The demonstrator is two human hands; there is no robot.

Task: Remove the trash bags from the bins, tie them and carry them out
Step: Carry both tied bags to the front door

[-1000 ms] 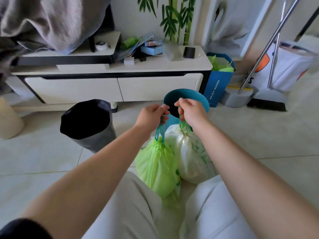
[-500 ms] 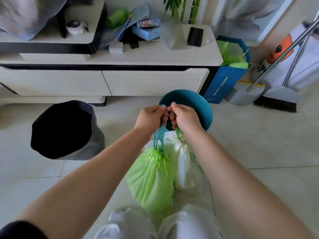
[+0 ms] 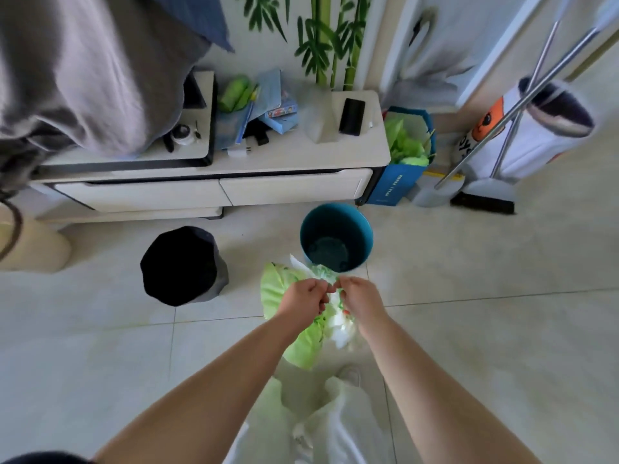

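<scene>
Tiled floor, cabinet far. Blue bin bare, black bin left. Left hand, right hand pinched on drawstrings above green bag and white bag, near bin. Tying step, likely; next, cinch knot, lift both.

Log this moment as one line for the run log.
step: tying | left hand + right hand: pinching drawstrings | green bag, white bag: out | teal bin: empty

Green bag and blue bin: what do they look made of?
Green bag: thin plastic film, semi-translucent, crumpled into soft folds, likely polyethylene. Blue bin: rigid moulded plastic by its look, smooth with a faint sheen and an even round rim.
</scene>
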